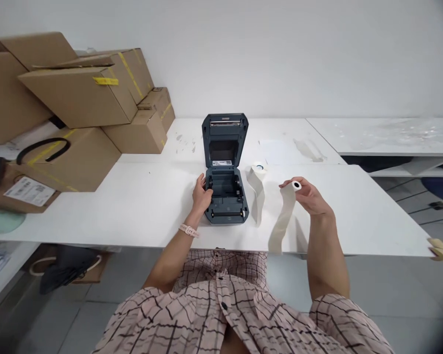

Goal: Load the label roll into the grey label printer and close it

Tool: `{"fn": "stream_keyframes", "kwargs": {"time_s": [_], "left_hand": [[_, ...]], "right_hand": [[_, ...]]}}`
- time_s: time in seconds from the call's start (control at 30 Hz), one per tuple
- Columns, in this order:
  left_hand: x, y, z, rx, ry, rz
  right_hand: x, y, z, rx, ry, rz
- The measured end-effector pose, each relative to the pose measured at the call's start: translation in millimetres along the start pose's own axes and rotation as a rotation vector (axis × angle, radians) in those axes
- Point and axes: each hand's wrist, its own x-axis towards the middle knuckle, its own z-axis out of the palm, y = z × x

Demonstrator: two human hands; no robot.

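Printer (225,173): open, no roll inside (another roll (259,171) stands beside).
Left hand (202,194): grip holding the printer's side.
Right hand (310,196): grip holding paper roll (289,195), outside.

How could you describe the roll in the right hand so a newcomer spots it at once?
On the white table, find the open dark printer. Right of it, beyond another roll resting on the table, the right hand holds the roll, its loose strip hanging toward the table's near edge. Unlike its neighbour, this one is held by a hand.
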Motion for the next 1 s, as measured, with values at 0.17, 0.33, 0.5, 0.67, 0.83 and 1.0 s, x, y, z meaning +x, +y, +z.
{"fn": "stream_keyframes", "kwargs": {"time_s": [0.17, 0.33, 0.5, 0.67, 0.83, 1.0], "left_hand": [[2.3, -4.1, 0.6, -0.014, 0.022, -0.004], [6.9, -10.1, 1.1, -0.027, 0.024, -0.003], [5.2, -8.0, -0.2, -0.016, 0.003, -0.002], [-0.2, -0.4, 0.1, -0.024, -0.014, -0.003], [-0.3, 1.8, 3.6, -0.006, 0.015, -0.012], [-1.2, 3.3, 5.6, 0.011, 0.032, -0.028]], "right_hand": [[23.7, 35.0, -6.5, -0.038, 0.133, 0.152], [44.3, 52.5, 4.7, 0.009, 0.143, 0.240], [50.0, 39.1, -12.4, -0.005, 0.177, 0.154], [89.8, 8.1, -2.5, -0.274, -0.048, 0.116], [136.5, 1.4, 31.2, -0.418, -0.064, 0.225], [132.1, 4.7, 37.7, -0.383, 0.075, 0.167]]}}
